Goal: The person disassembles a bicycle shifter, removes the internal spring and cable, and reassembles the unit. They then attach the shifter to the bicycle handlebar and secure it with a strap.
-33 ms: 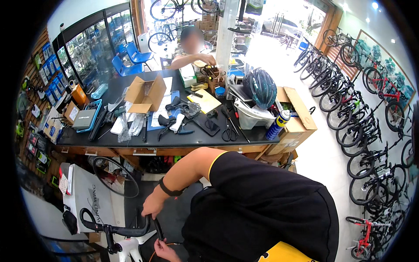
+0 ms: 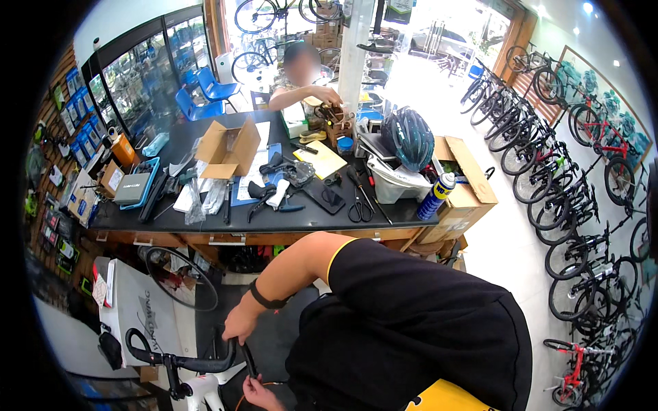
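Note:
A drop handlebar (image 2: 199, 364) wrapped in black sits on a white bicycle frame (image 2: 203, 388) at the lower left. My right hand (image 2: 240, 323), a black band on its wrist, is closed over the bend of the right drop. Lower down, my left hand (image 2: 259, 393) pinches the lower end of the same black drop. Part of that hand is cut off by my black shirt and the lower edge. A thin orange cable (image 2: 241, 399) runs beside it. Whether either hand also holds loose tape is hidden.
A black workbench (image 2: 185, 133) bears an open carton (image 2: 229, 147), scissors (image 2: 360, 209), a phone (image 2: 324, 196), a helmet (image 2: 409, 139) and a spray can (image 2: 436, 196). Across it a person (image 2: 301, 82) reaches into a tool holder (image 2: 336, 123). A tyre (image 2: 181, 277) leans by a white box (image 2: 137, 315). Bicycles line the right wall.

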Tool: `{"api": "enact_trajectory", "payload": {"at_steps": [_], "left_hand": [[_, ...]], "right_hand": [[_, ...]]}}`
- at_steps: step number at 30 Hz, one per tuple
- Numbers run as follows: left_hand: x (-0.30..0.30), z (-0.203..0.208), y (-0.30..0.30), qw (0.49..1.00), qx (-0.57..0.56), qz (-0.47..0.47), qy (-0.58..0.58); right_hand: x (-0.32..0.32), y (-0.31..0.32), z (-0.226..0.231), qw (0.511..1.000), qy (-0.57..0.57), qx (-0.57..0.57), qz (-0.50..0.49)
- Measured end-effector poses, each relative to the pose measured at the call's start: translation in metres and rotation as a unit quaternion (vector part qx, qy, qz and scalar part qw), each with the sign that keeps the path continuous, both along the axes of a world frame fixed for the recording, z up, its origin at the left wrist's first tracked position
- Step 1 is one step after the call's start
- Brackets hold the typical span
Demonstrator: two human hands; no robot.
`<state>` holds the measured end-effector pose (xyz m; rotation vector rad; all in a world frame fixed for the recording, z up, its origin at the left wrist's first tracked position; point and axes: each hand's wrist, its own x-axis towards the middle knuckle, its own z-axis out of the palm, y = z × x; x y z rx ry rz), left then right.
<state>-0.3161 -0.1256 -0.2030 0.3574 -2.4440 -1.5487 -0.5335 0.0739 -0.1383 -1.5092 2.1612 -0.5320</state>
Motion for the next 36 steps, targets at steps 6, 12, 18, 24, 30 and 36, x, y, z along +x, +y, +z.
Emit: {"api": "enact_trajectory", "payload": {"at_steps": [6, 12, 18, 24, 30, 36], "left_hand": [[-0.008, 0.015, -0.017, 0.954, 0.263, -0.054, -0.134], [-0.033, 0.023, -0.043, 0.891, 0.299, -0.054, -0.337], [-0.061, 0.017, -0.068, 0.832, 0.321, -0.095, -0.442], [-0.089, 0.039, -0.054, 0.850, 0.129, -0.136, -0.493], [-0.093, 0.027, -0.060, 0.807, 0.224, -0.119, -0.534], [-0.077, 0.020, -0.058, 0.793, 0.374, -0.006, -0.480]], "right_hand": [[-0.001, -0.001, 0.001, 1.000, -0.009, 0.005, -0.004], [0.003, 0.004, 0.012, 1.000, 0.001, -0.009, 0.008], [0.006, 0.007, 0.027, 1.000, -0.011, 0.018, 0.008], [0.008, 0.008, 0.031, 0.999, -0.007, 0.041, 0.021], [0.010, 0.009, 0.039, 0.998, 0.018, 0.035, 0.050], [0.006, 0.007, 0.033, 0.999, 0.017, 0.039, 0.031]]}}
